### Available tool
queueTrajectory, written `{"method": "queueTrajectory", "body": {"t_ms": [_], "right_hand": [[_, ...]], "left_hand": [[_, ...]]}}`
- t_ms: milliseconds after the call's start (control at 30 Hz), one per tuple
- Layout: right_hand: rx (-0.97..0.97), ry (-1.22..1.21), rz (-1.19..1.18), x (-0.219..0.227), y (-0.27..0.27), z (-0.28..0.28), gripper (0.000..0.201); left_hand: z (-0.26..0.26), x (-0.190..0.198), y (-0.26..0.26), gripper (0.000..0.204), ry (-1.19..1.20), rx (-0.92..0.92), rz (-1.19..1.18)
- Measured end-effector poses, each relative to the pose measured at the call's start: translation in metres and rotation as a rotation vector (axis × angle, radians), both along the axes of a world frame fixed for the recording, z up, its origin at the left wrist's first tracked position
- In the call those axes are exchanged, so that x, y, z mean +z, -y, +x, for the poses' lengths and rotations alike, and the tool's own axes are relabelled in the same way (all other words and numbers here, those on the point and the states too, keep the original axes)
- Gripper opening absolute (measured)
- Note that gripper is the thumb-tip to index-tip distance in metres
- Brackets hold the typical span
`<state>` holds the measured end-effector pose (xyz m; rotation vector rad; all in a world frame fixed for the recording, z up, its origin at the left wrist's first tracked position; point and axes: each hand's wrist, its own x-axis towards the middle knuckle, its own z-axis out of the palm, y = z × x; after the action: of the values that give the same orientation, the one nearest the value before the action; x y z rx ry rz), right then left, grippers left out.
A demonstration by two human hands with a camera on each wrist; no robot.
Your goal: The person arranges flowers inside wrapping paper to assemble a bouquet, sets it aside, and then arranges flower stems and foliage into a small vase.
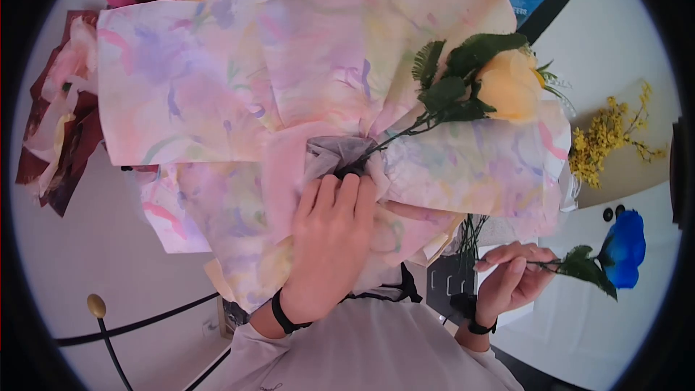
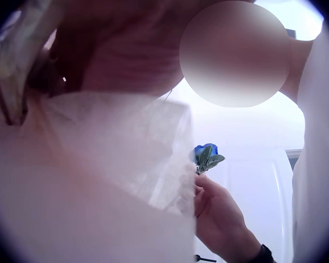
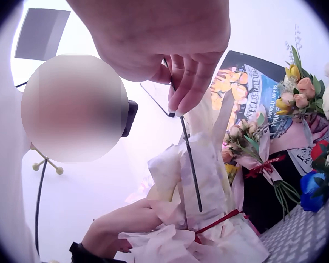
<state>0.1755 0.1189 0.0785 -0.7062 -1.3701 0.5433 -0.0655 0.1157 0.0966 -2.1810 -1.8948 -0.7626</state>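
Observation:
Pastel patterned wrapping paper (image 1: 217, 87) spreads wide in the head view. The left hand (image 1: 333, 242) grips the gathered middle of the bundle, over grey tissue (image 1: 333, 156). A peach rose (image 1: 510, 87) leans out of that gathered point to the upper right. To the right, the right hand (image 1: 517, 275) pinches the stem of a blue rose (image 1: 622, 250) between thumb and fingers. In the right wrist view the dark stem (image 3: 192, 170) hangs down from the right hand (image 3: 175, 66), close to the paper and a red ribbon (image 3: 219, 221).
Yellow blossoms (image 1: 608, 137) stand at the right. A dark red wrapped bundle (image 1: 65, 123) is at the far left. In the right wrist view, several bouquets, including one with peach roses (image 3: 306, 90), and a blue flower (image 3: 313, 192) lie near a woven surface (image 3: 296, 235).

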Motion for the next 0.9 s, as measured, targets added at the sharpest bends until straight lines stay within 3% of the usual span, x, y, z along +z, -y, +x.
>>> {"method": "queueTrajectory", "body": {"t_ms": [233,333,400,500,833,900], "right_hand": [[-0.117,-0.01,-0.22,0.0,-0.014,-0.011,0.017],[-0.137,-0.033,-0.325,-0.021,-0.022,-0.008,0.015],[-0.053,0.171,-0.372,-0.042,-0.026,0.002,0.022],[-0.063,0.295,-0.389,-0.056,-0.029,0.007,0.02],[0.004,0.164,-0.481,-0.054,-0.031,0.016,0.013],[0.023,0.099,-0.49,-0.053,-0.028,0.017,0.014]], "left_hand": [[0.002,0.0,-0.009,0.027,-0.005,-0.029,-0.05],[0.003,0.001,-0.01,0.024,-0.021,-0.01,-0.066],[0.004,0.006,-0.012,0.013,0.054,-0.009,-0.071],[0.005,0.008,-0.013,0.012,0.045,-0.005,-0.08],[0.012,0.005,-0.003,0.018,0.042,0.03,0.007],[0.015,0.012,0.003,0.029,0.133,0.068,0.007]]}}
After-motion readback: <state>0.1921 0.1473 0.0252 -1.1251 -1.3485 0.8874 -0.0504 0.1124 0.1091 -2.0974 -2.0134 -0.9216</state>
